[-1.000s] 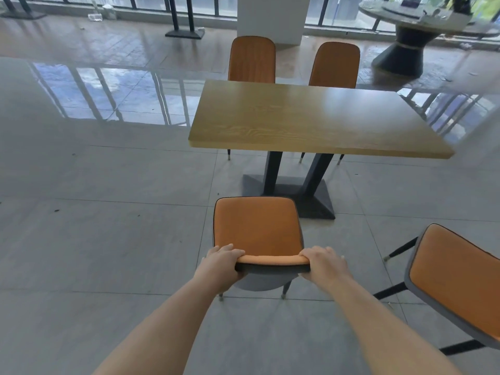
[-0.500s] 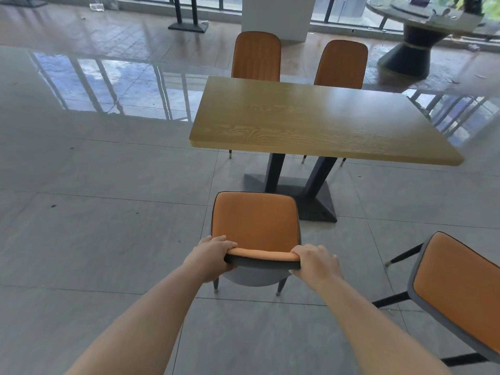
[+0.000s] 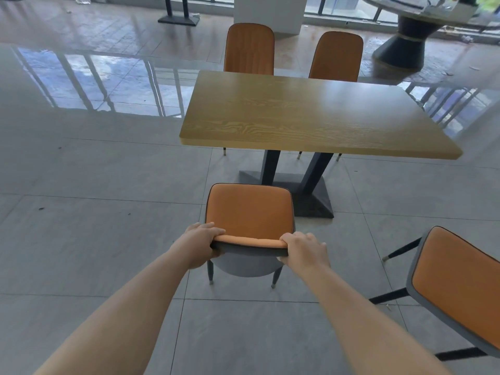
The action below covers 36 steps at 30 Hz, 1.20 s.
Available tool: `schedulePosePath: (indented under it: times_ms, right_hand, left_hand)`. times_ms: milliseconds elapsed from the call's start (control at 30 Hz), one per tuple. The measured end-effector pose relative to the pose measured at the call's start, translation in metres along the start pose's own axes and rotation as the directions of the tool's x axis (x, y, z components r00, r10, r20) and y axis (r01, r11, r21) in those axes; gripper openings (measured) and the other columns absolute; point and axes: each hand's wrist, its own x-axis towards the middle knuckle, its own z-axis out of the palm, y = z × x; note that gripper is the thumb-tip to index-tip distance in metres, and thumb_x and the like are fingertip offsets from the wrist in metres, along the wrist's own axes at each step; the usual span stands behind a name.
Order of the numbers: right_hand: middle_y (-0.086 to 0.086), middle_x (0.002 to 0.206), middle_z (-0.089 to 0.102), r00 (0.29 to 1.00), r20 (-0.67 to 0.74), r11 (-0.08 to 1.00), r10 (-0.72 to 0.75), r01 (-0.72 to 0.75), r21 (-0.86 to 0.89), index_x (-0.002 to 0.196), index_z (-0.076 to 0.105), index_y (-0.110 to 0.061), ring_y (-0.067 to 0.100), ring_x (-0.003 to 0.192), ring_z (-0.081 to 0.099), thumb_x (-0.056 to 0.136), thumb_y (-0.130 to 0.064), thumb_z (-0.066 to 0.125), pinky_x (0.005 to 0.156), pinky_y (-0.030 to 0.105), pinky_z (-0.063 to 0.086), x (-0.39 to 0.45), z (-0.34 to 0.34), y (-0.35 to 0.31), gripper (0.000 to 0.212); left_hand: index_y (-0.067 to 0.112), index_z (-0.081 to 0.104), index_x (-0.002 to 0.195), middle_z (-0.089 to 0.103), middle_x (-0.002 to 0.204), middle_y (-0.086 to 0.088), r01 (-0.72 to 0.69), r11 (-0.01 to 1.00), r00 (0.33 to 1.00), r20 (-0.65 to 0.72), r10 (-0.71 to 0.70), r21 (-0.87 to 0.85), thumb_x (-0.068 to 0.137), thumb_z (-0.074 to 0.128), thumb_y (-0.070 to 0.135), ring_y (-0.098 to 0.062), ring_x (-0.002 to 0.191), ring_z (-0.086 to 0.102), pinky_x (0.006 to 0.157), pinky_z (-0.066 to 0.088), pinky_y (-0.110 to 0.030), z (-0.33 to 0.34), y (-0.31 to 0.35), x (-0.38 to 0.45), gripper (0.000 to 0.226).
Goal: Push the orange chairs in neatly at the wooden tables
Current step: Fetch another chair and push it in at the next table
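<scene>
Gripping chair (image 3: 250, 209) backrest w/ both hands, short of table (image 3: 311, 117) edge.

One head-worn wide-angle view looks forward and down from standing height. Both forearms reach in from the near edge; the table (image 3: 311, 117) lies ahead, windows far beyond.

We see the near chair (image 3: 250, 212) with an orange seat, dark piping and a grey shell, the wooden table (image 3: 311, 117) in yellowish tan with wavy grain on a black base (image 3: 311, 198), two orange chairs (image 3: 249, 50) behind it with faint vertical stripes, and pale grey floor tiles (image 3: 94, 239)
</scene>
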Motion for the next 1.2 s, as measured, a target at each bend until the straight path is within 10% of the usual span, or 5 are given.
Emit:
schedulePosePath:
  times_ms: [467,700,900,1200]
  right_hand:
    - [-0.003,0.103,0.060,0.999,0.017,0.999,0.029,-0.029,0.038,0.103,0.059,-0.029,0.024,0.103,0.053,0.086,-0.037,0.070,0.090,0.050,0.042,0.061,-0.019,-0.001,0.022]
    - [-0.003,0.123,0.056,0.991,0.127,0.996,0.049,-0.058,0.068,0.132,0.047,-0.032,0.025,0.117,0.048,0.086,-0.036,0.070,0.098,0.054,0.039,0.057,-0.030,0.000,0.052]
    - [-0.004,0.104,0.062,0.993,0.110,0.998,0.048,-0.051,0.024,0.108,0.059,-0.030,0.022,0.106,0.055,0.091,-0.025,0.064,0.106,0.070,0.021,0.044,-0.035,-0.007,0.018]
    - [-0.003,0.102,0.065,0.994,0.092,0.999,-0.054,0.054,0.002,0.112,0.060,-0.031,0.025,0.103,0.058,0.091,-0.030,0.064,0.109,0.053,0.030,0.009,-0.026,0.002,0.022]
  left_hand:
    - [0.039,0.049,0.133,0.049,0.128,0.011,-0.024,0.999,0.999,-0.029,0.023,-0.021,0.090,0.062,0.040,-0.027,0.127,0.039,0.105,0.035,-0.053,-0.024,-0.015,0.057,0.044]
    - [0.029,0.027,0.147,0.025,0.158,0.003,0.055,0.985,0.991,-0.126,-0.034,0.163,0.097,0.052,0.034,-0.029,0.146,0.018,0.109,0.019,-0.067,-0.022,0.004,0.042,0.056]
    - [0.024,0.057,0.117,0.056,0.120,0.007,0.009,0.998,0.991,-0.137,0.001,0.068,0.096,0.045,0.014,-0.025,0.127,0.040,0.102,0.035,-0.060,-0.022,0.014,0.027,0.027]
    - [0.024,0.059,0.108,0.056,0.099,0.009,0.003,0.999,0.995,-0.098,0.002,0.054,0.096,0.049,0.017,-0.021,0.114,0.045,0.097,0.039,-0.055,-0.007,0.020,-0.008,0.017]
